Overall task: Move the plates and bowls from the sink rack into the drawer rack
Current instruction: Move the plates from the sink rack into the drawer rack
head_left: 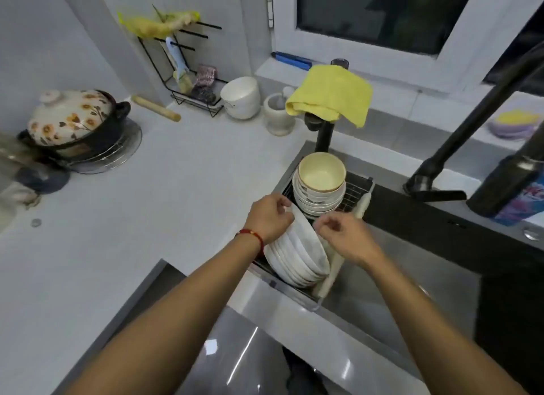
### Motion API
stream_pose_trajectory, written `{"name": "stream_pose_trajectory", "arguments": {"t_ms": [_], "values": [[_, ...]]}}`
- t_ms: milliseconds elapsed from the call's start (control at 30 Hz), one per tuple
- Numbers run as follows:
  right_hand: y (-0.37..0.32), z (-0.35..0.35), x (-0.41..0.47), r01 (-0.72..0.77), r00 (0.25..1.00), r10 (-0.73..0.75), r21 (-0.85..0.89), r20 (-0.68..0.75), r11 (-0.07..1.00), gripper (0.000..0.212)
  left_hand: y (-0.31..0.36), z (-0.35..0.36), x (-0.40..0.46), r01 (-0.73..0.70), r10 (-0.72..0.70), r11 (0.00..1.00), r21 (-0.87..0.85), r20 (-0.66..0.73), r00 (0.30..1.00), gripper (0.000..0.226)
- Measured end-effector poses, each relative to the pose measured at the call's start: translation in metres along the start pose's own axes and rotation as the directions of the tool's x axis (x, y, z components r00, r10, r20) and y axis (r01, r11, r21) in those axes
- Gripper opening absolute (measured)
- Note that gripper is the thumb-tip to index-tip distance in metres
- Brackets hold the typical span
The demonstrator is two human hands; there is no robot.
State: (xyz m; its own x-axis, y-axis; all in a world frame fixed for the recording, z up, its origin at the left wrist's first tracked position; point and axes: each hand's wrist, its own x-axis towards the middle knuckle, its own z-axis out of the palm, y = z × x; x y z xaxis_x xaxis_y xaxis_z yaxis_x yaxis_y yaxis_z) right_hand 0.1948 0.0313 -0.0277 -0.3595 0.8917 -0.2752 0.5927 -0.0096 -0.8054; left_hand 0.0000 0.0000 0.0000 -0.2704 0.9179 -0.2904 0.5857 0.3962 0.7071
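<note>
So the white worktop point(164, 188) is stretching off to the left of both hands, and the steel sink point(391, 279) is sitting under and to the right of them. The sink rack point(354, 188) is hanging along the sink's left edge, right beneath the hands. A black faucet point(471, 120) is angling up well off to the right of the right hand, and a yellow cloth point(329, 95) is draping over a black post just beyond the rack. The stack of white plates point(297, 254) is leaning on edge in the near end of the rack, directly between the two wrists. The stack of bowls point(321, 182) is standing upright in the far end of the rack, just past the fingertips, cream inside showing on the top one. The left hand point(269, 215) is curling over the top rim of the plates from the left, its grip grasping the front plate's edge, with a red string bracelet point(251, 235) on the wrist. The right hand point(343, 232) is coming in from the right with fingers curled near the same rim, but I honestly can't tell whether that grip is actually holding anything or just hovering beside it. Way off to the left of the left hand, a flowered clay pot point(73, 117) is sitting on a wire trivet.
</note>
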Motion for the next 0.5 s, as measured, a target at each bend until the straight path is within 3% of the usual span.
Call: {"name": "stream_pose_trajectory", "arguments": {"t_ms": [133,267,367,500], "values": [[0.004,0.033,0.003,0.027,0.972,0.010,-0.158,0.234,0.987,0.018,-0.006,0.008,0.013,0.083,-0.082,0.997,-0.007,0.023,0.996,0.029],[0.007,0.047,-0.001,0.076,0.989,-0.051,-0.180,0.139,0.981,0.028,-0.014,0.010,0.016,0.080,-0.080,0.997,-0.001,0.035,0.996,0.032],[0.004,0.052,-0.008,0.174,0.984,-0.151,-0.302,0.097,0.937,0.036,-0.016,0.010,0.018,0.103,-0.102,0.993,-0.051,0.027,0.994,0.032],[0.001,0.052,-0.018,0.212,0.975,-0.223,-0.369,0.011,0.905,0.024,-0.010,0.011,0.013,0.132,-0.131,0.987,-0.087,0.016,0.991,0.033]]}}
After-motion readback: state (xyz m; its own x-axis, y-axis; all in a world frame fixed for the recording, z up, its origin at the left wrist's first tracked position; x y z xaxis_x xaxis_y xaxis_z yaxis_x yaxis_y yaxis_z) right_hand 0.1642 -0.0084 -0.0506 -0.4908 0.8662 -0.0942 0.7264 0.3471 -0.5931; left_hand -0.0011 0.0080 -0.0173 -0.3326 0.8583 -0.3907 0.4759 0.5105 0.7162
